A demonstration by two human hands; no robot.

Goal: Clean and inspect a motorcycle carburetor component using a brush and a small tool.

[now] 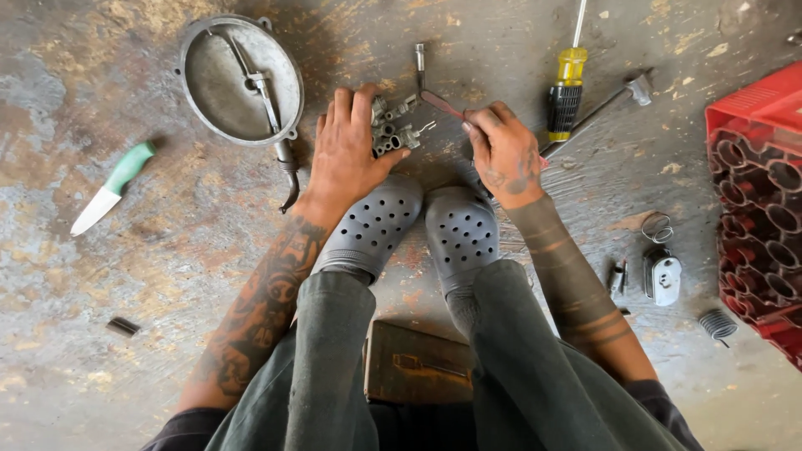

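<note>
Two hands: left (347, 154) pins carburetor (394, 127); right (504, 156) beside it, gripping red-handled tool (440, 103).

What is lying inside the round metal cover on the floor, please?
Inside the round metal cover a thin metal rod with a small bracket lies across its dished bottom. Whatever is beneath the cover is hidden.
</note>
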